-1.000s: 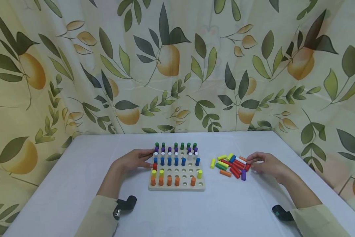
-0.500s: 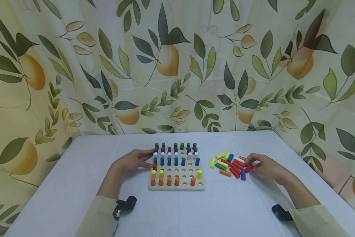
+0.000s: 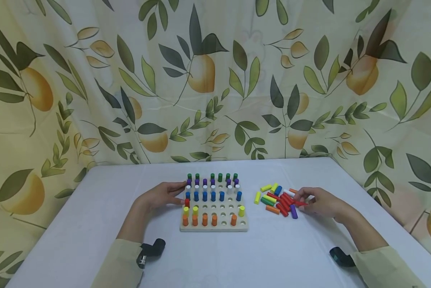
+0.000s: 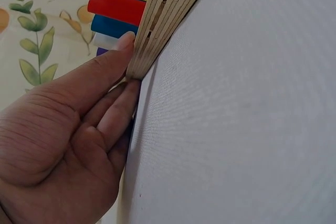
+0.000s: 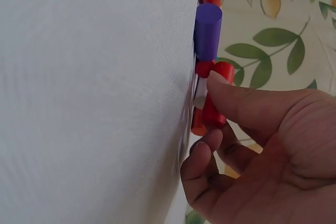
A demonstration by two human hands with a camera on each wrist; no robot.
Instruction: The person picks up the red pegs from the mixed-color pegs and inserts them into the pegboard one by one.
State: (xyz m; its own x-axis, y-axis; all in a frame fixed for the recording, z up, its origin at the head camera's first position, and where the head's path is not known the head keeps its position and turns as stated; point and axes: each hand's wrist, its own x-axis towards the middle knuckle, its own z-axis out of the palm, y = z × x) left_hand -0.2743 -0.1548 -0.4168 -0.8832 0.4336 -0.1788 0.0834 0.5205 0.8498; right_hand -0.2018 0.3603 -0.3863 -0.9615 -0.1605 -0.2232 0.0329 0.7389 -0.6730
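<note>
1. Red peg [image 5: 216, 111], pinched between the thumb and fingers of the right hand [image 3: 320, 203], beside a pile of loose pegs [image 3: 282, 209] on the desk [image 3: 215, 260].
2. Wooden board [image 3: 214, 229], flat on the desk left of the pile, with rows of upright coloured pegs [image 3: 205, 196].
3. Left hand [image 3: 160, 195], thumb and fairly straight fingers touching the board's left edge.

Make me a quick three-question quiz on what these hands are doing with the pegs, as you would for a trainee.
1. Which colour is the peg in the right hand?
A) green
B) red
C) white
2. True or false: the left hand is touching the board.
3. How many orange pegs stand in the board's row nearest the person?

Key: 1. B; 2. True; 3. Five.
</note>
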